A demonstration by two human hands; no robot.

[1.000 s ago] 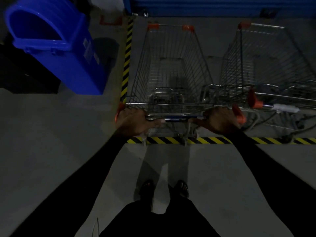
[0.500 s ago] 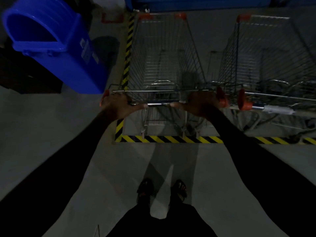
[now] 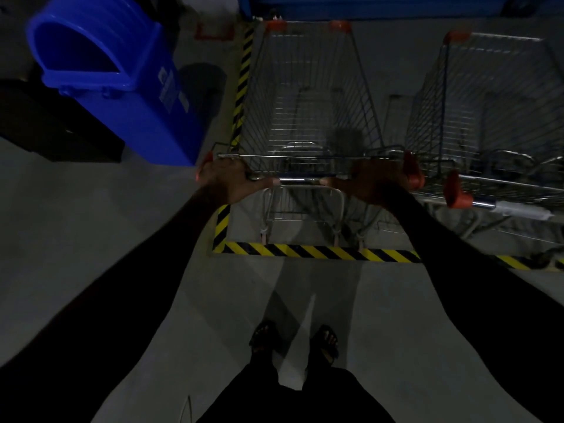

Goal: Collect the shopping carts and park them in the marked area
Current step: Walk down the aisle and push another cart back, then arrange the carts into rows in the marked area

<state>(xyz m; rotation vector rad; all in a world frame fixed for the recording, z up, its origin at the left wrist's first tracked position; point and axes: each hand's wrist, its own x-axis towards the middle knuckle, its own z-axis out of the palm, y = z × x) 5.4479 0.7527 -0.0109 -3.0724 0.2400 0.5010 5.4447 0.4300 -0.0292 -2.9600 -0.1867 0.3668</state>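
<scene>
Since a second ago the cart has rolled forward over the striped line, so its rear wheels now sit just inside the marking where before the handle hung above the tape. My left hand (image 3: 227, 181) is closed over the left end of the handle bar (image 3: 300, 180), knuckles up, thumb lying along the bar toward the middle; my right hand (image 3: 374, 181) is wrapped the same way on the right end, just inside the orange end cap (image 3: 412, 172). Both arms reach out nearly straight in dark sleeves. I see the wire shopping cart (image 3: 308, 96) standing inside the yellow-and-black floor tape (image 3: 317, 251), its left side running along the tape's upright strip. A second cart (image 3: 494, 96) is parked just beside it on the right, inside the same marking. A blue bin (image 3: 122, 83) stands outside the tape to the left. My sandalled feet (image 3: 325, 343) stand on the grey floor behind the line.
</scene>
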